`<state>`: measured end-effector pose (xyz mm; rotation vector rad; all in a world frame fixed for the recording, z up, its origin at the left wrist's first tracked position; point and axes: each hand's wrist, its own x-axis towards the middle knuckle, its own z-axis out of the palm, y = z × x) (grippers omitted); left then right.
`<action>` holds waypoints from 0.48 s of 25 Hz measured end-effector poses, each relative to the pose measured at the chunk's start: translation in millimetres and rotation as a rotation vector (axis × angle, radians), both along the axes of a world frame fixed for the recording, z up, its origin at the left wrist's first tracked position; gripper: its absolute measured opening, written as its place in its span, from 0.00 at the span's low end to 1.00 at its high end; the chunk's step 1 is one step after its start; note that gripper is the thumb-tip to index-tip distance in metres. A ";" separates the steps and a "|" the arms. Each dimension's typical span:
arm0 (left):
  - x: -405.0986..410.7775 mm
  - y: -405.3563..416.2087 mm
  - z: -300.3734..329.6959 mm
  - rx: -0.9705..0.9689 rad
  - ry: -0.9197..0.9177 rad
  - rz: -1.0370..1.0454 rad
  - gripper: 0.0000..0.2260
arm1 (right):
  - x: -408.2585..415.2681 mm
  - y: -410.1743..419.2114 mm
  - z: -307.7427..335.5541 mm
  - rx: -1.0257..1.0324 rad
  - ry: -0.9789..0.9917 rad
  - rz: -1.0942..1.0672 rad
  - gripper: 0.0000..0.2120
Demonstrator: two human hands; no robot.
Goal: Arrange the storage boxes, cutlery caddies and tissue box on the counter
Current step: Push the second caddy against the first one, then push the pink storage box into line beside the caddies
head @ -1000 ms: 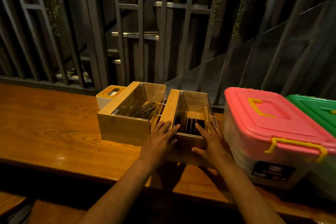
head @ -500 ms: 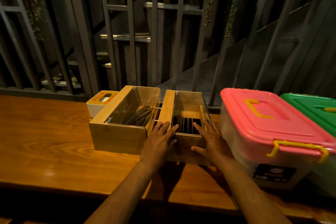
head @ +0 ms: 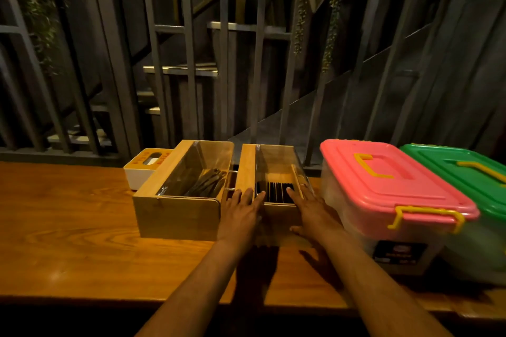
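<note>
Both hands, left (head: 241, 210) and right (head: 309, 208), lie flat, fingers apart, on the right caddy (head: 276, 169); left caddy (head: 180, 200) and pink box (head: 394, 194) flank them; tidying seems nearly done.

Green-lidded storage box (head: 462, 172) cut off by right picture edge. Tissue box (head: 142, 169) partly hidden behind left cutlery caddy (head: 178, 210). Front of right cutlery caddy (head: 279, 210) covered by both hands. Label on pink-lidded storage box (head: 397, 253) too blurred to be read.
</note>
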<state>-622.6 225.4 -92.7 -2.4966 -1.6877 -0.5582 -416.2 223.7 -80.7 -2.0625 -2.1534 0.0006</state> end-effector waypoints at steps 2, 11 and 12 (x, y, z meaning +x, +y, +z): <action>4.4 -11.6 5.0 -0.007 -0.010 0.007 0.26 | -5.2 -20.7 12.8 -0.019 0.000 0.000 0.45; 70.3 -102.6 64.9 0.144 -0.318 -0.198 0.20 | 59.6 -136.0 87.1 0.584 0.326 0.069 0.21; 82.6 -107.9 70.1 0.158 -0.329 -0.219 0.20 | 83.7 -140.5 90.3 0.591 0.323 0.023 0.23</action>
